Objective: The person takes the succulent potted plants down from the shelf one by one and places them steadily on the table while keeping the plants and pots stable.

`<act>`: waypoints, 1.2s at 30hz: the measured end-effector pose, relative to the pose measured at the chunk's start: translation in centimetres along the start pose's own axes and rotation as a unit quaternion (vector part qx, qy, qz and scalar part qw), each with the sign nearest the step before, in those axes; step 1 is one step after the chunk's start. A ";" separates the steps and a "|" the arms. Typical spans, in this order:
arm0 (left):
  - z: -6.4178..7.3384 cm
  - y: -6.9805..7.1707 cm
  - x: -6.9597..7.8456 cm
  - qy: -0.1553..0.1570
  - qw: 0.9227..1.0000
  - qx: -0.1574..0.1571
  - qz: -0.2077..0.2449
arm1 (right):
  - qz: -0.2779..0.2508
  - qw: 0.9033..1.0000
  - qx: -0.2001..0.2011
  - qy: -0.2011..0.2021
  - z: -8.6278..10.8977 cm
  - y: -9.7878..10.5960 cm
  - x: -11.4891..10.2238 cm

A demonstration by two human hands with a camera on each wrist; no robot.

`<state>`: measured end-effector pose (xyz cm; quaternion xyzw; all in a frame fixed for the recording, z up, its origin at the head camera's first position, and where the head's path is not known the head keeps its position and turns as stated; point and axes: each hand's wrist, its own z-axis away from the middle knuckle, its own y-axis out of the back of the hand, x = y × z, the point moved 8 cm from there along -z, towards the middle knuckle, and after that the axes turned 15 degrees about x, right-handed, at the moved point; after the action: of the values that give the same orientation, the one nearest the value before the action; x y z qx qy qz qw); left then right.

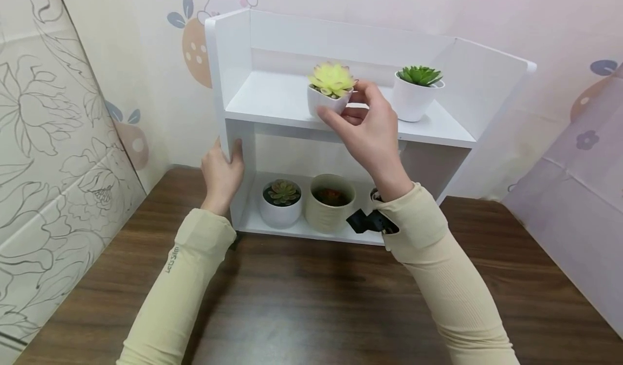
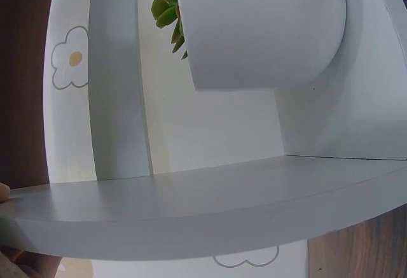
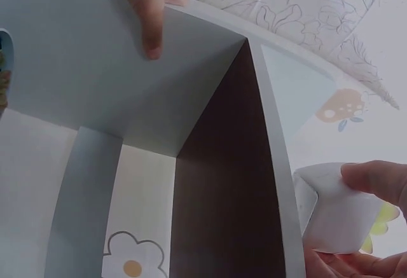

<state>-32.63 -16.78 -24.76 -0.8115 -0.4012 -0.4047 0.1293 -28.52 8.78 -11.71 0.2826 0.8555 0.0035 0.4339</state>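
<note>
One white angular pot with a yellow-green succulent (image 1: 331, 88) sits roughly upright, pinched between thumb and fingers of the nearer right hand (image 1: 375, 127), beside the flat white shelf board (image 1: 274, 92); the left hand (image 1: 221, 174), farther off, grips the white side panel (image 1: 234, 57)

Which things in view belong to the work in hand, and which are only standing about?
Likely in the job:
yellow-green potted succulent, held in the right hand;
white shelf, gripped by the left hand.

Apparently just standing about:
bright green succulent, upper level;
dull-green succulent and cream pot, lower level.
</note>
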 end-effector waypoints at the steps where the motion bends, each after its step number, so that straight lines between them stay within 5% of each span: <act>1: 0.0 0.0 0.0 0.000 1.000 0.001 -0.001 | -0.004 1.000 0.002 0.003 0.1 0.1 -0.1; 17: -0.1 0.2 0.2 -0.001 1.000 0.000 -0.002 | -0.060 0.997 -0.017 0.052 2.9 1.1 -0.9; 28: -0.2 0.4 0.2 -0.005 1.000 0.002 -0.011 | -0.044 0.991 -0.048 0.117 6.4 0.9 -0.5; 36: -0.1 0.7 0.5 -0.012 1.000 0.000 -0.001 | -0.025 0.991 -0.068 0.112 7.9 0.4 0.8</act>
<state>-31.98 -16.98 -24.28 -0.8158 -0.4039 -0.3948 0.1242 -22.84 7.58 -17.10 0.2282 0.9035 0.0828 0.3532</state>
